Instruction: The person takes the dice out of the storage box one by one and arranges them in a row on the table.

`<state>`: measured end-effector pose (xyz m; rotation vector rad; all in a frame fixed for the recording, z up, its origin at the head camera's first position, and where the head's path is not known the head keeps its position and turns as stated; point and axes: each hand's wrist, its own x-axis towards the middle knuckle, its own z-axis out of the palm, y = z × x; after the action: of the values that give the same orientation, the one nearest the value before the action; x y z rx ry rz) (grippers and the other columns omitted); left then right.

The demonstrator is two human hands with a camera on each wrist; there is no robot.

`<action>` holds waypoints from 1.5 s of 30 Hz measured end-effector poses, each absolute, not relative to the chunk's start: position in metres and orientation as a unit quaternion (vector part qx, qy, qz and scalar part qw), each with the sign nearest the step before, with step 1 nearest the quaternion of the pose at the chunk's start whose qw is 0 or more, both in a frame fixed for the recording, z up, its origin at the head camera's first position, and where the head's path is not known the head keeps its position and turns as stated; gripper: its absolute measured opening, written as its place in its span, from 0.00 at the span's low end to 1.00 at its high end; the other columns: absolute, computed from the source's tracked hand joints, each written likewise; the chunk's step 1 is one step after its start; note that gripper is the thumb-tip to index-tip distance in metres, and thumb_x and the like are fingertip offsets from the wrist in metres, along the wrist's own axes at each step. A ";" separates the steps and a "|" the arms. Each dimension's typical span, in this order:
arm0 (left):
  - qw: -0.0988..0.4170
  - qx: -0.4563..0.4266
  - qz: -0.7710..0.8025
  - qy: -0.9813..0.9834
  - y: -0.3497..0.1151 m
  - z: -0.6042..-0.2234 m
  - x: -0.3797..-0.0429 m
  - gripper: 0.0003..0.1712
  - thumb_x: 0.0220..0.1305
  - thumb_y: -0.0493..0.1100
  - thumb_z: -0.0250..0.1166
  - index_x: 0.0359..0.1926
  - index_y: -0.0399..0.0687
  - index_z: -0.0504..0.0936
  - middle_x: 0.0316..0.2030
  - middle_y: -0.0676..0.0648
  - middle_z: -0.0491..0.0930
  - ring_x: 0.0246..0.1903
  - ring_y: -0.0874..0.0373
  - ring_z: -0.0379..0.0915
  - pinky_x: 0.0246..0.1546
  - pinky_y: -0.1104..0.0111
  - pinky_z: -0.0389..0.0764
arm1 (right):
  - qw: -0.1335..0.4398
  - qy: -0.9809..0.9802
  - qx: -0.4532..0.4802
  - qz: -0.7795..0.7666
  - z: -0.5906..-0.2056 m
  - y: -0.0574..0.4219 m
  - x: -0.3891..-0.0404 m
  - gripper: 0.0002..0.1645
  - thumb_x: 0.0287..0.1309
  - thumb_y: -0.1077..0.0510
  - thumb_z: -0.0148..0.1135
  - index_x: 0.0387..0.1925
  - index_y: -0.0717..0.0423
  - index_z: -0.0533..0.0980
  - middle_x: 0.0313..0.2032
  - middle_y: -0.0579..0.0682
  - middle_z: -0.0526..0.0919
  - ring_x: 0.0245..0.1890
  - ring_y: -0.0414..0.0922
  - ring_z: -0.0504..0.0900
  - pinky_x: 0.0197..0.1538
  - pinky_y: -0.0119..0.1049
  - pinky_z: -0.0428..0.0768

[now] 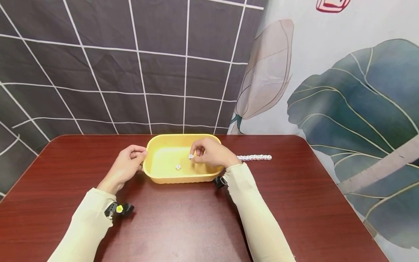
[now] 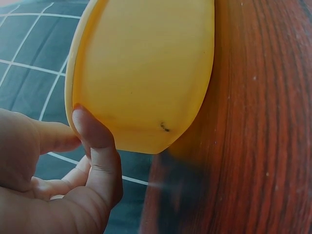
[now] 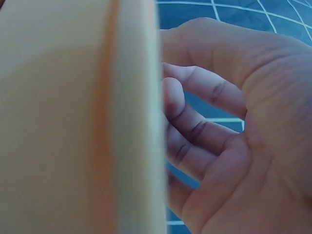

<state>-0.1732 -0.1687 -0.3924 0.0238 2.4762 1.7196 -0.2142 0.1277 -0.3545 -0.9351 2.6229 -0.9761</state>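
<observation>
A yellow plastic basin [image 1: 159, 158] with rounded corners stands on the table. At its left end my left hand [image 1: 126, 164] pinches the rim between thumb and finger; the left wrist view shows the grip against the outer wall. My right hand [image 1: 213, 153] reaches over the right side and pinches a white die [image 1: 191, 156] between thumb and fingertips, inside the basin's outline. Another white die [image 1: 178, 167] lies on the basin floor. In the right wrist view the basin's wall [image 3: 58, 122] hides the fingertips and the die.
A straight row of several white dice [image 1: 258, 157] lies on the dark red wooden table [image 1: 183, 222], right of the basin and partly behind the right wrist. A dark gridded cloth [image 1: 163, 76] and a leaf-patterned cloth [image 1: 353, 109] hang behind the table.
</observation>
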 end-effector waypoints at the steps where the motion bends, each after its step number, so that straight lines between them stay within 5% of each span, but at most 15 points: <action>1: 0.062 0.009 0.570 0.820 -0.169 -0.392 -0.174 0.23 0.78 0.41 0.54 0.63 0.26 0.67 0.50 0.27 0.79 0.29 0.63 0.79 0.33 0.73 0.85 | 0.089 0.887 -0.313 -0.328 -0.353 0.129 -0.214 0.03 0.54 0.63 0.69 0.32 0.55 0.83 0.24 0.45 0.77 0.28 0.37 0.74 0.34 0.26 0.72; 45: 0.064 0.010 0.573 0.817 -0.168 -0.392 -0.172 0.23 0.79 0.40 0.53 0.63 0.25 0.66 0.48 0.29 0.79 0.28 0.65 0.79 0.33 0.73 0.85 | 0.030 0.919 -0.208 -0.334 -0.341 0.208 -0.215 0.06 0.55 0.63 0.70 0.35 0.51 0.83 0.28 0.47 0.78 0.30 0.43 0.76 0.36 0.30 0.76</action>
<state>-0.1717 -0.1677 -0.3915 0.0290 2.4684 1.7301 -0.2152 0.2076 -0.3407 -0.6423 2.8337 -1.0290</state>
